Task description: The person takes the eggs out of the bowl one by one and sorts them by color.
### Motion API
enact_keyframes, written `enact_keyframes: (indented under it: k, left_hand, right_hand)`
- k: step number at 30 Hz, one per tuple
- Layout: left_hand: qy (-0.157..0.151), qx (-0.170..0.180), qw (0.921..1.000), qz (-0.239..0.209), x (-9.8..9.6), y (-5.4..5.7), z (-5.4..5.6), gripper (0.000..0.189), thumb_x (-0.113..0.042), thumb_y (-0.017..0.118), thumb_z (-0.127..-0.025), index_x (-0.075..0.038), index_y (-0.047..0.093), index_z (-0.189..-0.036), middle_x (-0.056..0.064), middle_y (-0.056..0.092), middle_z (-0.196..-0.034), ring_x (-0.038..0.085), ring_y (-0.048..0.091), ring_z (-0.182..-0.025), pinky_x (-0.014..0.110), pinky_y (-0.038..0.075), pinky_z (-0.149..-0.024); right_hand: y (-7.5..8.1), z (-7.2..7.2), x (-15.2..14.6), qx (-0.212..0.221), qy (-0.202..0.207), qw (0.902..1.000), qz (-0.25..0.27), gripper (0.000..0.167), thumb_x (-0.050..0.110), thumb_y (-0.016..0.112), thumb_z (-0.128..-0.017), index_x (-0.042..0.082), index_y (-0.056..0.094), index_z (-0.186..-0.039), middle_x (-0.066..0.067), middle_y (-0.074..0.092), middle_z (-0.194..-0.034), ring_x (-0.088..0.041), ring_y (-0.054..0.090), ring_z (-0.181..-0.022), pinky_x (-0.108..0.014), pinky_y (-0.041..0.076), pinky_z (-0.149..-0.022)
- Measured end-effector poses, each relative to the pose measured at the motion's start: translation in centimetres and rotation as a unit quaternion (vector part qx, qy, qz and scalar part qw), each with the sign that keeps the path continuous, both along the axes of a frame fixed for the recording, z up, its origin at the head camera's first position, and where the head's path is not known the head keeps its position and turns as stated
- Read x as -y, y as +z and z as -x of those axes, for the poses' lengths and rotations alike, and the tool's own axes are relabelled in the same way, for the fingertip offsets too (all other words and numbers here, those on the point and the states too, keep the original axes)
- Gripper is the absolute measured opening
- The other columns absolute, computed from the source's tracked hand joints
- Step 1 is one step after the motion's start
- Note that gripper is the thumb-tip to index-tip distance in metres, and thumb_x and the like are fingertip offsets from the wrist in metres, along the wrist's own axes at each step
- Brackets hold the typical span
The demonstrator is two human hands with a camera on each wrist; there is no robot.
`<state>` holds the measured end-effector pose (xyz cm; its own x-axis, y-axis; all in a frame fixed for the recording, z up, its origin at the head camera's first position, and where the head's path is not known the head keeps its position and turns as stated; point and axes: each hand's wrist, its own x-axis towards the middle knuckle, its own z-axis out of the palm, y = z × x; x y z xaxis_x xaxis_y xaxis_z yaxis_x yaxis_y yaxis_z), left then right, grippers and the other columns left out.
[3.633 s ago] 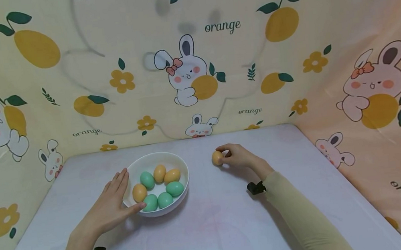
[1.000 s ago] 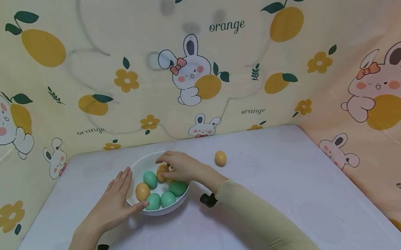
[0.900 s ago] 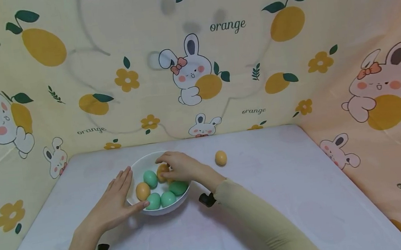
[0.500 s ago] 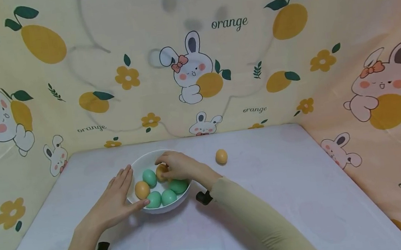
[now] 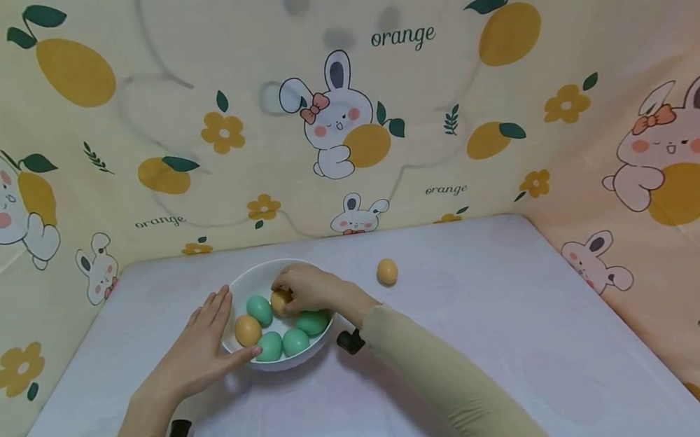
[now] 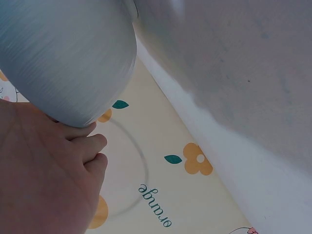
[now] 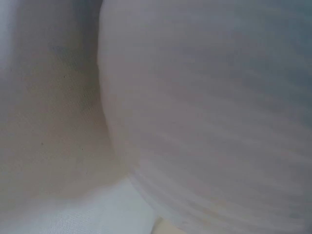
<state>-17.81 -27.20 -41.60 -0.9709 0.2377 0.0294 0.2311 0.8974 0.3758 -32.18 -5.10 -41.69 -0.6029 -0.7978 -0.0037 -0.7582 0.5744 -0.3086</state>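
A white bowl (image 5: pixel 280 364) holds several green eggs (image 5: pixel 296 341) and yellow-orange eggs (image 5: pixel 248 330). Along the bowl's left side lies my left hand (image 5: pixel 188 353), fingers fairly straight against the outside and thumb at the near rim. The left wrist view shows its fingertips (image 6: pixel 97 142) at the bowl's outer wall. My right hand (image 5: pixel 312 289) reaches over the right rim and pinches a yellow-orange egg (image 5: pixel 280 302) between thumb and fingers, inside the bowl. That hand partly covers the green egg (image 5: pixel 313 322) below it. In the right wrist view, the bowl's wall (image 7: pixel 209 117) fills most of the picture.
One yellow-orange egg (image 5: pixel 387 272) lies alone on the white-covered table (image 5: pixel 492 317), right of the bowl. Behind the table's back edge hangs a patterned cloth (image 5: pixel 245 179) with rabbits and oranges. It also runs along both sides.
My right hand has let go of the yellow-orange egg on the table and moved left into the bowl. There its fingers have closed on another egg. The left hand has stayed at the bowl.
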Motion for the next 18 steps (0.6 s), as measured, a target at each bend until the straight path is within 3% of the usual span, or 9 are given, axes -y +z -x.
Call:
enact_keyframes:
  k: [8, 12, 18]
  left_hand:
    - [0.0, 0.003, 1.0, -0.004, 0.09, -0.15, -0.1, 0.119, -0.071, 0.064, -0.09, 0.008, 0.013, -0.162, 0.024, 0.008, -0.172, 0.046, 0.007, -0.158, 0.065, 0.01, -0.126]
    - [0.001, 0.002, 1.0, -0.004, -0.02, -0.1, -0.09, 0.118, -0.07, 0.064, -0.09, 0.009, 0.014, -0.162, 0.024, 0.009, -0.172, 0.046, 0.008, -0.158, 0.065, 0.01, -0.126]
    - [-0.001, -0.001, 1.0, -0.003, -0.07, -0.02, -0.06, 0.118, -0.071, 0.064, -0.09, 0.009, 0.014, -0.162, 0.025, 0.009, -0.172, 0.046, 0.008, -0.158, 0.065, 0.011, -0.126]
  right_hand:
    - [0.01, -0.24, -0.01, 0.01, 0.0, 0.9999, -0.006, 0.041, 0.023, 0.081, -0.093, 0.009, 0.072, -0.13, 0.005, 0.07, -0.103, -0.01, 0.057, -0.09, -0.019, 0.048, -0.079]
    - [0.0, -0.39, -0.06, 0.008, -0.002, 0.9999, -0.008, 0.04, 0.025, 0.081, -0.093, 0.01, 0.072, -0.13, 0.006, 0.069, -0.102, -0.01, 0.057, -0.089, -0.019, 0.047, -0.078]
    - [0.26, -0.64, -0.12, 0.003, -0.014, 0.9999, -0.007, 0.044, 0.026, 0.081, -0.092, 0.011, 0.07, -0.132, 0.003, 0.07, -0.113, -0.009, 0.057, -0.093, -0.019, 0.049, -0.082]
